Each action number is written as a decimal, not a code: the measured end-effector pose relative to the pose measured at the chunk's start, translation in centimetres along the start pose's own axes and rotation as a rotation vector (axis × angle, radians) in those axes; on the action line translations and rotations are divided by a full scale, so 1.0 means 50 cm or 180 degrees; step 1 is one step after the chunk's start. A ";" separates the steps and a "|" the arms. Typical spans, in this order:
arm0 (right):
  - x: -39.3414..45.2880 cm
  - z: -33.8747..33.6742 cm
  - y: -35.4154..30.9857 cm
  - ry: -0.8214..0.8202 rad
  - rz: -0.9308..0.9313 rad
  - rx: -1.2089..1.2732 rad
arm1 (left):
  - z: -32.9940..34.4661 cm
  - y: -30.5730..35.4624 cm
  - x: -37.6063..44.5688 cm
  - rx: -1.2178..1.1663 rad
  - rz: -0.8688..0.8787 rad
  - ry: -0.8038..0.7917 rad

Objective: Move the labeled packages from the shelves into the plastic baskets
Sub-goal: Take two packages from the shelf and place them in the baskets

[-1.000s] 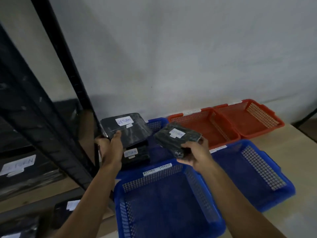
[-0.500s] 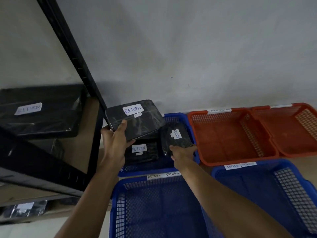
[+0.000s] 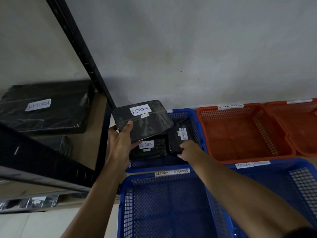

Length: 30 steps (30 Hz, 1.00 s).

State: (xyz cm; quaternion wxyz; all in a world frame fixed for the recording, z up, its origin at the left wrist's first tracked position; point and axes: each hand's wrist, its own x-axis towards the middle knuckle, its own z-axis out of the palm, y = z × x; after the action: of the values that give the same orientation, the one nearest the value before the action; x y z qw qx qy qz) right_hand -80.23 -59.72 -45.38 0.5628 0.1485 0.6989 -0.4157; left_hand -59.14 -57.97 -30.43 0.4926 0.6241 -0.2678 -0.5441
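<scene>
While the small RETURN package is lying in the far blue basket, the right hand is resting on its near end — whether fingers are curling round it I cannot tell. The left hand is gripping a larger RETURN package above that basket, beside another package. It should be going down flat — clear of the rim.

black packages, white labels, blue baskets, orange baskets
</scene>
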 end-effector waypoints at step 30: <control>-0.128 -0.389 -0.252 -0.0138 -0.1735 -0.0379 | 0.328 -0.096 -0.101 0.1167 -0.0435 -0.1397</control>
State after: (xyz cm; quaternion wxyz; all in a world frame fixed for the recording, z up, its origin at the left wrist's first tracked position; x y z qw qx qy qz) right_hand -99.56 -51.17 -33.92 0.4527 -0.0871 0.7241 -0.5131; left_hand -76.94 -57.10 -31.42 0.2641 0.5868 -0.4192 -0.6405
